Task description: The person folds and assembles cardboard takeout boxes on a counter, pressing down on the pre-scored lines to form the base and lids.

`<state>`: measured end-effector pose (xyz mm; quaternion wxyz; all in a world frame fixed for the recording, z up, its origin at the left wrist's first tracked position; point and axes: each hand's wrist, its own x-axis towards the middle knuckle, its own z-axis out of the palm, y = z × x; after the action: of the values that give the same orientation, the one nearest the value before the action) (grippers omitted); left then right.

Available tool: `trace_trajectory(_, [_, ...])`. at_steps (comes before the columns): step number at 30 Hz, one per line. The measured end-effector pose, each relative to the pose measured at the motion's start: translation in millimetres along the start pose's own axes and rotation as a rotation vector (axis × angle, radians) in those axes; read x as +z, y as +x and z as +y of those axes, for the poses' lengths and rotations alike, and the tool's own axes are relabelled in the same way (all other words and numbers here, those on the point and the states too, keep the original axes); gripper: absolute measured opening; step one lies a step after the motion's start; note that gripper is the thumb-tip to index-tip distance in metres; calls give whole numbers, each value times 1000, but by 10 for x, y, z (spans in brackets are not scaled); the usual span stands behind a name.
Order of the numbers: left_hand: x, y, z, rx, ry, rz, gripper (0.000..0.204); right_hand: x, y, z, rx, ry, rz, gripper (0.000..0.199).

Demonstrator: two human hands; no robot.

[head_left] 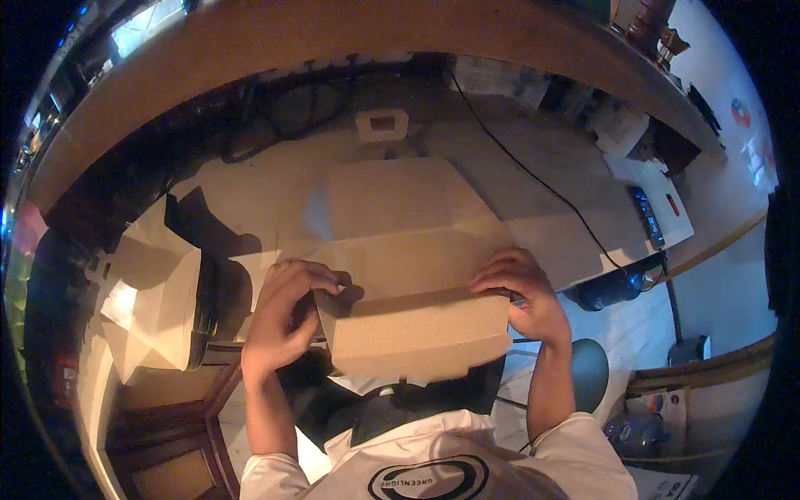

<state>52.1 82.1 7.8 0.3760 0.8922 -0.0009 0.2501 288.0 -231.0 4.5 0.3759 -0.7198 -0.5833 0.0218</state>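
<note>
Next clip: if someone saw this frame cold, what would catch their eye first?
The flat brown cardboard box blank spread over the middle of the table, with its near flap folded up toward the camera. The left hand and right hand grip that flap's two upper corners. Next comes the stack of folded cardboard at the left, and a black cable running across the table at upper right.
</note>
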Motion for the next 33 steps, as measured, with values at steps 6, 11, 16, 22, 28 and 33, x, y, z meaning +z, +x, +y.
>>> trace_trajectory(6, [10,-81,37,124,43,-20,29,115,-54,-59,261,66,123,45])
trace_trajectory(11, [8,-89,72,128,106,-36,31,199,-43,-78,276,131,236,50])
trace_trajectory(16, [6,-132,-18,129,132,-34,35,80,-21,-62,129,1,153,33])
trace_trajectory(22, [43,-105,1,138,100,-4,35,94,-86,-69,240,168,264,34])
trace_trajectory(28, [43,-99,15,137,95,4,31,130,-52,-56,189,124,265,51])
trace_trajectory(33, [43,-75,32,84,-57,28,23,145,-17,-80,199,88,223,47])
